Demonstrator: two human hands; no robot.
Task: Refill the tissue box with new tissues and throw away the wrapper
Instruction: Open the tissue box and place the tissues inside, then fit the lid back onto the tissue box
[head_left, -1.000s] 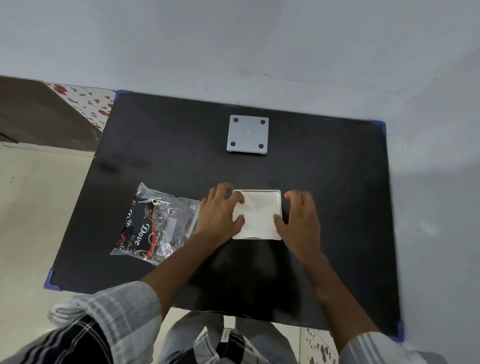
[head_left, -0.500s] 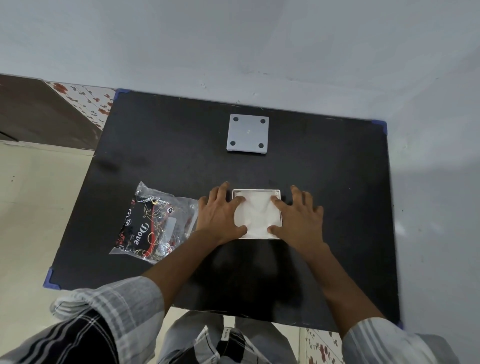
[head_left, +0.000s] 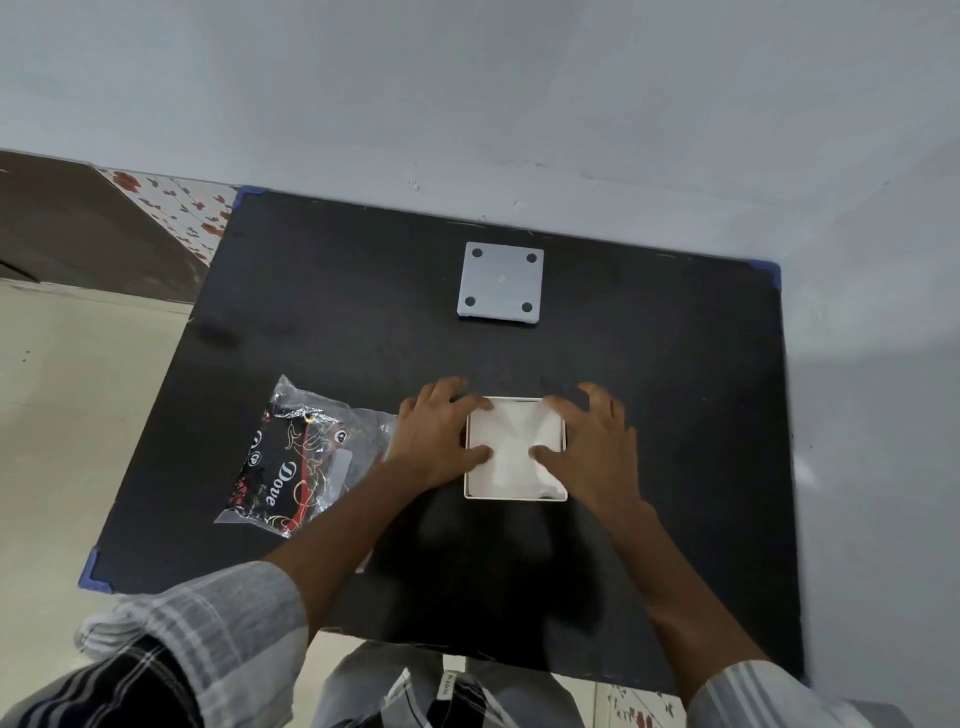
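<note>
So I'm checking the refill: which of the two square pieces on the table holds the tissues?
The near white box between both hands, filled with tissues. The far grey square lies flat, showing four dark dots.

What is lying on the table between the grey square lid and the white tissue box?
Nothing: in the head view, only bare black table lies between the grey lid and the white tissue box.

I see a black table (head_left: 649, 389) with blue tape at its corners (head_left: 769, 273). The tissue box (head_left: 470, 491) is white, filled with white tissues (head_left: 511, 447). The lid (head_left: 501, 283) farther back is pale grey with four dark dots. The wrapper (head_left: 296, 462) is clear plastic printed black with red and gold swirls and white "Dove" lettering. My sleeves (head_left: 218, 634) are grey-and-white plaid. The wall (head_left: 467, 104) is pale bluish grey.
</note>
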